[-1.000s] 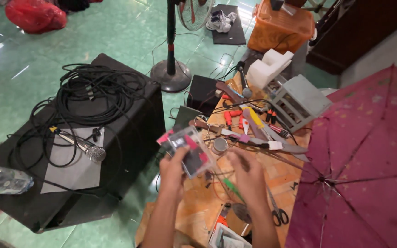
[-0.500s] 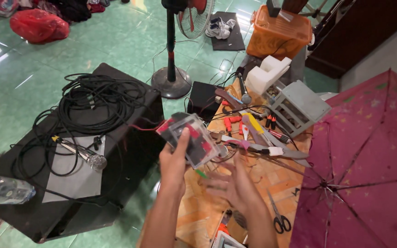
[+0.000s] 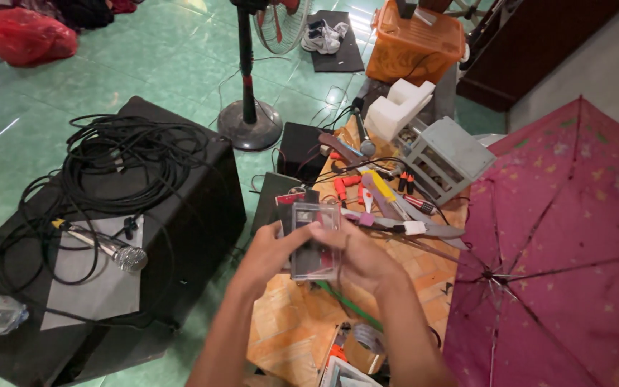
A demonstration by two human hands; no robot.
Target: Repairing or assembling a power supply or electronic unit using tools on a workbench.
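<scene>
Above a cluttered orange mat (image 3: 288,326), left hand (image 3: 270,251) and right hand (image 3: 360,258) both grip a clear plastic case (image 3: 315,240), its lid not yet opened

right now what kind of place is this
Probably a home floor used as a repair spot: green tiled floor, hand tools spread on a low wooden board, and coiled cables on a black speaker box.
</scene>
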